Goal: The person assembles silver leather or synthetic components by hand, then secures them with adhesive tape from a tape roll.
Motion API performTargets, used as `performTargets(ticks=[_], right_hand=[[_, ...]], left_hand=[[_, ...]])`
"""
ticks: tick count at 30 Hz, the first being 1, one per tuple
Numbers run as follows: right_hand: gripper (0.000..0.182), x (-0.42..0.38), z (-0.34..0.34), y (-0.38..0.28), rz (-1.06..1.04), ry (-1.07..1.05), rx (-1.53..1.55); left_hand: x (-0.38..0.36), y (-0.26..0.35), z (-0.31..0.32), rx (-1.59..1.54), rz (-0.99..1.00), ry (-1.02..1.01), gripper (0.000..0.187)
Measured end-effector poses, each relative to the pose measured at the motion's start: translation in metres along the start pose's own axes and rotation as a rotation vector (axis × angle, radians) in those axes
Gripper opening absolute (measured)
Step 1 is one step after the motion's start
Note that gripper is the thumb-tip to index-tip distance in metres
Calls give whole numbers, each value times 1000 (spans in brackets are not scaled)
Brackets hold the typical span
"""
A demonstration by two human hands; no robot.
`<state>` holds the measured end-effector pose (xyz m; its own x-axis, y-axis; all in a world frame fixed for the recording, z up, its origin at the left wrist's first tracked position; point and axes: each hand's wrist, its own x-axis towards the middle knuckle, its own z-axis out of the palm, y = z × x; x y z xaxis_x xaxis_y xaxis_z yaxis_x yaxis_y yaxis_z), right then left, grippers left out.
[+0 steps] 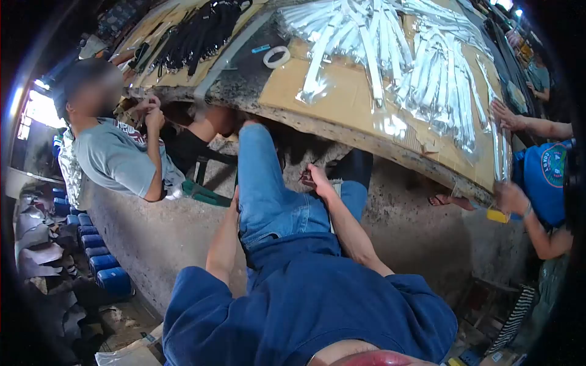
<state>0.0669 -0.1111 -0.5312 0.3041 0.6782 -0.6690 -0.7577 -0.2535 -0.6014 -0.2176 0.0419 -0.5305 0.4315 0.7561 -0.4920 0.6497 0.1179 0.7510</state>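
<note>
Right hand: my right hand (318, 180) lay by my raised knee, below the table edge, fingers curled around something small and dark that I could not make out; how tightly it was closed I could not tell.
Left hand: my left hand (234, 201) pressed against the outer side of my thigh in the faded blue denim jeans (268, 195); the leg hid its fingers, so I could not tell whether it was open or closed.
Clothing: I wore a dark blue long-sleeved top (305, 305), sleeves pushed up.
Surface: the long worktable covered with brown cardboard sheets (342, 97) ran across the upper view, its near edge rough and worn.
On the table: shiny silver-white strips in heaps (390, 49) covered the middle and far end; a white roll of tape (276, 57) lay near a small blue pen (261, 48); a bundle of black straps (201, 30) lay at the other end.
People: a person in a grey T-shirt (116, 158) sat at the table, hands up at its edge; another in a bright blue printed shirt (543, 177) held a small yellow object (497, 215).
Room: a grey concrete floor (165, 238) lay under the table; blue plastic containers in a row (97, 250) stood beside crumpled grey sheets (36, 244); daylight came through a bright opening (39, 110).
</note>
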Motion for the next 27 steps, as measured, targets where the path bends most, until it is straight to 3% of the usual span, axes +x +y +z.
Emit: performTargets(ticks=[11, 19, 21, 27], right_hand=[[22, -8, -11, 13, -63, -66, -175], [17, -19, -3, 6, -84, -101, -220], [23, -18, 1, 10, -133, -60, -213], [21, -23, 0, 3, -114, -35, -461]], left_hand=[[-72, -17, 19, 182, 40, 0, 55], [-66, 6, 15, 266, 97, -50, 53], [-64, 10, 15, 280, 108, -66, 53], [-66, 13, 12, 308, 126, -116, 51]])
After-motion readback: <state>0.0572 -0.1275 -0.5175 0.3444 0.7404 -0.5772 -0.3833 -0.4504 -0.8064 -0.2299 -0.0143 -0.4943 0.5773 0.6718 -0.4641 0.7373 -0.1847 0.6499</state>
